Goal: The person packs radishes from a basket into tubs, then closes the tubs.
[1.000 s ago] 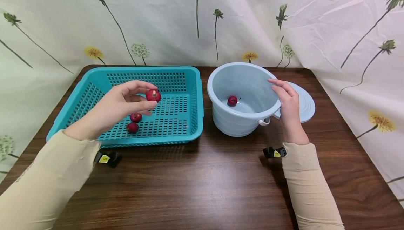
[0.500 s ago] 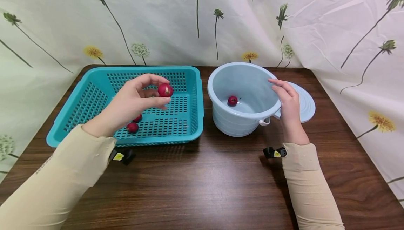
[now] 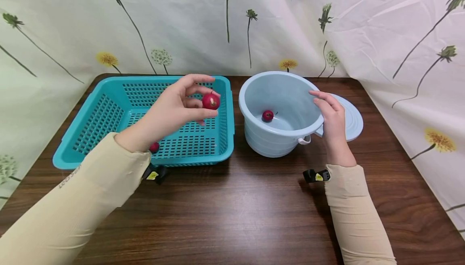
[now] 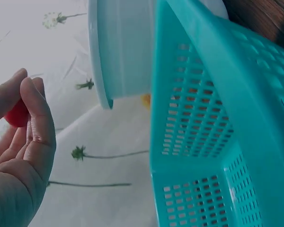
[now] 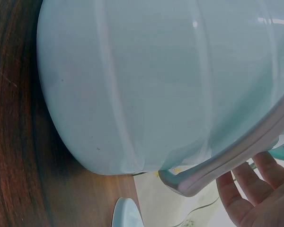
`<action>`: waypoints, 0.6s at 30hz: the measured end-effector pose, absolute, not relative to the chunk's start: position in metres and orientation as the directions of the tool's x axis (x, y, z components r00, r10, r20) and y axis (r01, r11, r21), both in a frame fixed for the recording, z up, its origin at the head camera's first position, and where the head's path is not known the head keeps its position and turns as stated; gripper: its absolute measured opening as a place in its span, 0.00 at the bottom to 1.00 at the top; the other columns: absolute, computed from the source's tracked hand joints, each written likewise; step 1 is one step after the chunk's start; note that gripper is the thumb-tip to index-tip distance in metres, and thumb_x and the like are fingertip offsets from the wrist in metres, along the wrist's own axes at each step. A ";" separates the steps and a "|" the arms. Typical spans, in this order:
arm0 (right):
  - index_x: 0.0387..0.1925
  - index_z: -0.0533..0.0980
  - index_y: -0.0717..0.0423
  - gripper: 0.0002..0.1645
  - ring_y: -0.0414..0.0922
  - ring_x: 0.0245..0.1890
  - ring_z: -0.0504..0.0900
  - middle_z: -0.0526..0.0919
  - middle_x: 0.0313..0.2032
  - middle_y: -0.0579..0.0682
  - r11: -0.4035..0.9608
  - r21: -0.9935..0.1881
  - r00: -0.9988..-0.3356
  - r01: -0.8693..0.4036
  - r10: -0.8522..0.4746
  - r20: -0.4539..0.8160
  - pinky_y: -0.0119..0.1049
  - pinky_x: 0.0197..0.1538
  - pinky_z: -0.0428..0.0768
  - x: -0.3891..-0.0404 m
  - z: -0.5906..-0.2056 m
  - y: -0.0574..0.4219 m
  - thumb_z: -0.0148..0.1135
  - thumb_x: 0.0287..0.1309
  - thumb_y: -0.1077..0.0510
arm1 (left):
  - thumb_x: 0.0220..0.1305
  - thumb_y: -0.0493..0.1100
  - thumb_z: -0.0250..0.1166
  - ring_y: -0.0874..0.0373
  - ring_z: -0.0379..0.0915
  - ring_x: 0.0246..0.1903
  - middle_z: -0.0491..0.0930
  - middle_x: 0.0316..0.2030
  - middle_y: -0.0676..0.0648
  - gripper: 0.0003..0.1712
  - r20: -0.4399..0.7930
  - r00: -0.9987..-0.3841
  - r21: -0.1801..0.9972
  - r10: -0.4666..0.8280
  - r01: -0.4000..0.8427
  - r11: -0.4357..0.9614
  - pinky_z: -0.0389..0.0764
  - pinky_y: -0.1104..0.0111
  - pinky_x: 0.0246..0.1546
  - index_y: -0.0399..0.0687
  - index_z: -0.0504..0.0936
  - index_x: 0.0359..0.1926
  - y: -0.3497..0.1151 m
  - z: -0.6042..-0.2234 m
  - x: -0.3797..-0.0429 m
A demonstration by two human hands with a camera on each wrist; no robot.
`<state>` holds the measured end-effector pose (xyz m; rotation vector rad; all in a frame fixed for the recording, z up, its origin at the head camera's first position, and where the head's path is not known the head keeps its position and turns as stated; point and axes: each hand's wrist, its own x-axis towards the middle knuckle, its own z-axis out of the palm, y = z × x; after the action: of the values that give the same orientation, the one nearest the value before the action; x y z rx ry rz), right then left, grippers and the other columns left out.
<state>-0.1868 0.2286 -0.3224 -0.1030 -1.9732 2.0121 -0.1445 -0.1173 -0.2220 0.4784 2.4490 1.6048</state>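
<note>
Cream left sleeve (image 3: 91, 194) and right sleeve (image 3: 354, 212), loose cuffs; dark lettering (image 3: 69, 177) on left, unreadable. Black wrist units (image 3: 309, 175), yellow labels (image 3: 319, 177).

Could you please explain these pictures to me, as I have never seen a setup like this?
There is no robot: these are a person's two bare hands. The first current picture comes from a camera on the head, looking down; the other two come from cameras on the left and right wrists. On the brown table stand a turquoise basket and a pale blue bucket, with a lid-like disc to its right. The left hand pinches a small red piece; the right hand is at the bucket's rim. One more red piece shows in each container.
</note>
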 end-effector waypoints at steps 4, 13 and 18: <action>0.46 0.85 0.51 0.14 0.41 0.55 0.75 0.82 0.47 0.41 0.001 -0.983 -0.945 -0.181 0.278 0.174 0.32 0.49 0.75 -0.187 -0.322 0.228 0.54 0.67 0.57 | 0.62 0.36 0.70 0.52 0.81 0.42 0.77 0.56 0.44 0.35 0.010 -0.924 0.910 0.382 0.167 0.379 0.87 0.62 0.39 0.49 0.70 0.68 -0.110 -0.220 -0.143; 0.46 0.85 0.51 0.15 0.41 0.56 0.74 0.82 0.47 0.41 0.006 -0.984 -0.945 -0.176 0.280 0.170 0.33 0.51 0.74 -0.187 -0.322 0.227 0.54 0.67 0.57 | 0.59 0.34 0.71 0.52 0.81 0.39 0.81 0.50 0.45 0.26 0.009 -0.906 0.916 0.424 0.178 0.361 0.85 0.65 0.43 0.46 0.79 0.59 -0.095 -0.220 -0.145; 0.46 0.85 0.51 0.15 0.41 0.57 0.73 0.81 0.49 0.41 0.008 -0.986 -0.948 -0.169 0.274 0.164 0.33 0.52 0.74 -0.187 -0.322 0.228 0.53 0.68 0.56 | 0.59 0.40 0.73 0.54 0.80 0.45 0.82 0.47 0.47 0.24 0.016 -0.883 0.917 0.469 0.200 0.345 0.83 0.66 0.45 0.48 0.82 0.57 -0.087 -0.220 -0.145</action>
<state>-0.1867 0.2277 -0.3223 -0.1089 -1.9805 2.0121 -0.1451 -0.0866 -0.2201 0.6007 2.3595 1.5552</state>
